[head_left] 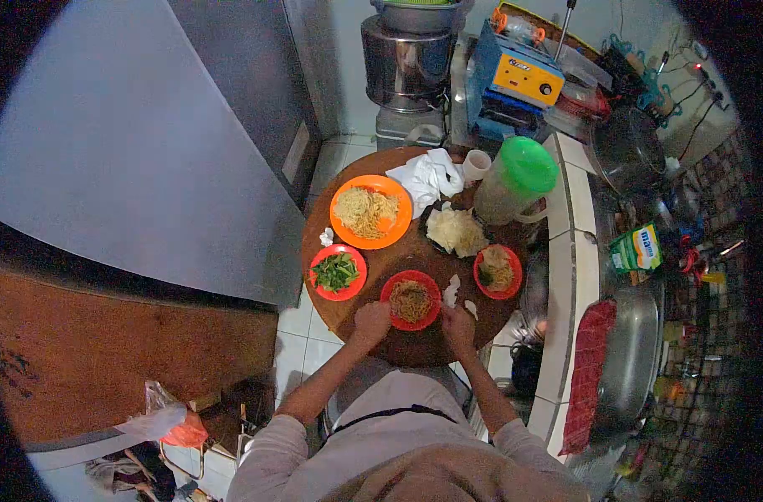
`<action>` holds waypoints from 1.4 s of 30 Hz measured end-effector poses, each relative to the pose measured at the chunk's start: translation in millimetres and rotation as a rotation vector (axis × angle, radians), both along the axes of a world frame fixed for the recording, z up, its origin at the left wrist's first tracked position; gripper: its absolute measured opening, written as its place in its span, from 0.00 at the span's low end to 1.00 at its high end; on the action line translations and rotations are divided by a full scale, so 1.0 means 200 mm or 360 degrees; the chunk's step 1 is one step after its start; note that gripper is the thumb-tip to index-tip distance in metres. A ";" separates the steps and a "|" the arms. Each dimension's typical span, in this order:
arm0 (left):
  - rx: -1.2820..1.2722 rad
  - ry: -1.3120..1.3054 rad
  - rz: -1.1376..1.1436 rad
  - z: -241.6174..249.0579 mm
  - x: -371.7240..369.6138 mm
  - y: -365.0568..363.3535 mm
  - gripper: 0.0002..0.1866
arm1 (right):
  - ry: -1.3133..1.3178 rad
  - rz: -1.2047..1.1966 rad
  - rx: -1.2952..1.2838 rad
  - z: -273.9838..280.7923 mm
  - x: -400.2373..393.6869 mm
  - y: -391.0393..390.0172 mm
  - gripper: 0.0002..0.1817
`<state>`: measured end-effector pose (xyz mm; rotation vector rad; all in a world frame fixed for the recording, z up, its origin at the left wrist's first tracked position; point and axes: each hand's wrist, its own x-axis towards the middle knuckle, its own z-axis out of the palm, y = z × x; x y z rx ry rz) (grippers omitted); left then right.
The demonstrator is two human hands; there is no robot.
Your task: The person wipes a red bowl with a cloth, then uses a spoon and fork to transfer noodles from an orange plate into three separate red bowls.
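A red bowl (434, 287) with brown noodles (411, 301) sits near the front of the round table, between my hands. My left hand (372, 323) is closed by the bowl's left rim; whether it grips anything is hidden. On the other side, my right hand (458, 328) is also closed, just off the bowl's lower right. What it holds, if anything, is too small to make out. White cracker pieces (452, 289) lie just beyond my right fingers. A second red bowl (518, 269) with noodles and greens stands to the right.
Around the brown table (331, 314) are an orange plate (366, 242) of noodles, a red plate (362, 283) of greens, crackers (455, 230), white cloth or tissue (432, 174), a cup (477, 165) and a green-lidded pitcher (515, 180). A tiled counter edge (563, 293) borders the right.
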<state>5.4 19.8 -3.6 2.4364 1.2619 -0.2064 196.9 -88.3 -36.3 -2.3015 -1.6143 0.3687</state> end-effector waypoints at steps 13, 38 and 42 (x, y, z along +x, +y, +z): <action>-0.0204 -0.0176 0.0092 -0.12 -0.09 0.02 0.11 | -0.0040 -0.0044 -0.0022 0.10 -0.02 0.05 0.15; -0.0068 -0.0617 0.0576 -0.04 -0.22 0.03 0.13 | 0.0053 -0.0277 -0.0167 0.23 0.18 0.18 0.11; -0.0037 -0.0356 0.0737 0.03 -0.23 0.08 0.14 | 0.0301 -0.0267 -0.0013 0.28 0.20 0.30 0.12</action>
